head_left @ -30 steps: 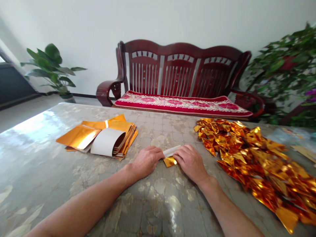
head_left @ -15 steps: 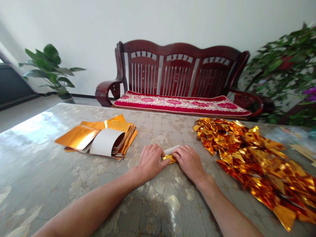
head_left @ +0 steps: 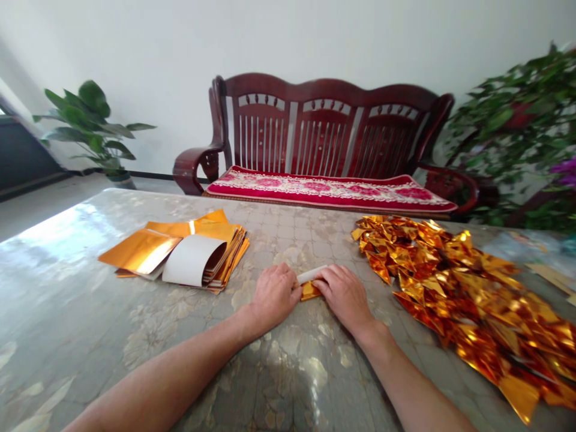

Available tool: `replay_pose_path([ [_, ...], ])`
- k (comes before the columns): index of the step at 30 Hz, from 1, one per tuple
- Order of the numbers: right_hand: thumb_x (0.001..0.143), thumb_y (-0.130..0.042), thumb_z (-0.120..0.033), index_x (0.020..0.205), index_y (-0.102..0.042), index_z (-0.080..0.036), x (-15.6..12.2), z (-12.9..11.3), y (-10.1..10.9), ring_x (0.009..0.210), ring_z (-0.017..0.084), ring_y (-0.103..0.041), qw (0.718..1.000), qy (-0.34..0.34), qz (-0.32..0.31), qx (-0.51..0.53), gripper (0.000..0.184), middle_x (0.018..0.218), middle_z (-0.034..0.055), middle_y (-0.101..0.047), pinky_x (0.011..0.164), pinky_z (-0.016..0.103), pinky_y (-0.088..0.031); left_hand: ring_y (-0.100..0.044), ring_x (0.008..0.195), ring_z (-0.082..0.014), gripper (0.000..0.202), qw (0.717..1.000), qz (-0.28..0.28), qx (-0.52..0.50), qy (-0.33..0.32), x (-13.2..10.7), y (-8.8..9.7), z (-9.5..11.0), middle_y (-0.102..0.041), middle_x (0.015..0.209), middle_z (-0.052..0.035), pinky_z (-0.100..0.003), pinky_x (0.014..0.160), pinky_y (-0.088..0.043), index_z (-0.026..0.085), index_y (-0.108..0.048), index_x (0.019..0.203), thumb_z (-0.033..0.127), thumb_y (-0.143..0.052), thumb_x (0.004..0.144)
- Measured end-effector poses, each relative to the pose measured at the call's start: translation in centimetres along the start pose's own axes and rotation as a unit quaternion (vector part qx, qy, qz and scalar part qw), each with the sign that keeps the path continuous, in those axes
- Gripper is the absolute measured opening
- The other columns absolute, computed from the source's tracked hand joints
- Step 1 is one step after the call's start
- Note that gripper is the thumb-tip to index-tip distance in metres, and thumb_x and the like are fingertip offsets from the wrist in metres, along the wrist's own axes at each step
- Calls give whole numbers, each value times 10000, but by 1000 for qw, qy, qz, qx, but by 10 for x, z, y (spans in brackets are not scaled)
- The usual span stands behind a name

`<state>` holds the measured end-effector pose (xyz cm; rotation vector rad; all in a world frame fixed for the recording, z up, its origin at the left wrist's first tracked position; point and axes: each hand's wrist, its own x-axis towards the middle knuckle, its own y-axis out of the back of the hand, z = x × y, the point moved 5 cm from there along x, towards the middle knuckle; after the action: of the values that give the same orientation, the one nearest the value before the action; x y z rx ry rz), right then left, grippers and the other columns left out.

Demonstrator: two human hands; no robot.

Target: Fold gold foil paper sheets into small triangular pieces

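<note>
A sheet of gold foil paper point(head_left: 309, 291), partly folded with a strip of its pale back showing, lies on the table between my hands. My left hand point(head_left: 276, 293) is closed on its left end, fingers bent and thumb tucked close. On the right end, my right hand point(head_left: 344, 295) pinches the paper between thumb and fingers. Both hands rest low at the tabletop, and they cover the paper's ends. To the left sits a loose stack of gold paper sheets point(head_left: 143, 249), with one sheet point(head_left: 191, 261) curled over, pale side up. Folded gold foil pieces point(head_left: 450, 282) are heaped to the right.
The table point(head_left: 180, 348) has a glossy floral cover. Behind it stands a dark red wooden bench point(head_left: 324, 114) with a red patterned cushion point(head_left: 315, 186). Potted plants point(head_left: 90, 123) flank the bench. Clear plastic point(head_left: 517, 246) lies at the table's far right.
My left thumb has drawn back from across the gold paper toward my left fingers, baring more of the fold. My right hand stays almost in place.
</note>
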<state>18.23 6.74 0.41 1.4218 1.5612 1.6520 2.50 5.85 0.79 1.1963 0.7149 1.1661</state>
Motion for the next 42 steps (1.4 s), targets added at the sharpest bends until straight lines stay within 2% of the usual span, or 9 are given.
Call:
replay_pose_path([
  [8,908,-567,-220,925,-624,-215,-4,19,1,919,212,-591,998,-60,13,33,60,914,27,-663,822,317,-410,-622,860,-209,153,1000,-1,6,5,0,0,-1,-664,908,-33,-307,763,-447,215,-657,806,322,-576,879],
  [14,881,-563,-197,1002,-624,-218,-6,23,2,933,219,-622,995,-89,26,39,138,965,30,-700,819,327,-422,-617,846,-199,161,1000,-2,-2,3,1,-1,-1,-654,906,-29,-305,750,-442,219,-650,783,311,-561,880],
  [20,867,-559,-204,1041,-627,-224,-7,29,-1,890,216,-636,992,-113,29,58,188,902,21,-703,778,322,-436,-616,850,-204,171,1000,-3,6,3,0,-2,-1,-652,913,-30,-320,755,-444,216,-643,793,309,-540,892],
  [30,881,-565,-190,1054,-619,-233,-4,28,-3,919,217,-638,995,-94,16,38,186,936,19,-702,812,328,-444,-619,853,-205,140,999,-21,30,0,0,-1,4,-642,936,-29,-317,748,-450,220,-629,833,305,-539,897],
  [35,884,-574,-203,1051,-615,-241,-3,28,-1,904,218,-646,994,-108,17,32,176,914,13,-706,791,323,-441,-617,881,-205,132,999,-31,25,0,0,-2,4,-634,945,-32,-320,787,-455,215,-616,839,306,-546,904],
  [38,884,-580,-211,1050,-614,-244,-4,29,-1,883,212,-650,992,-118,19,32,172,907,7,-708,765,314,-437,-612,899,-205,104,1000,-27,-1,5,0,-1,3,-628,968,-27,-324,810,-461,222,-612,924,315,-573,896],
  [42,887,-579,-221,1033,-614,-242,-4,28,-1,877,208,-649,993,-111,22,29,151,895,6,-705,758,309,-433,-587,974,-197,250,999,-8,-27,-25,-2,2,4,-600,1114,-28,-324,853,-468,250,-582,1129,268,-603,881],
])
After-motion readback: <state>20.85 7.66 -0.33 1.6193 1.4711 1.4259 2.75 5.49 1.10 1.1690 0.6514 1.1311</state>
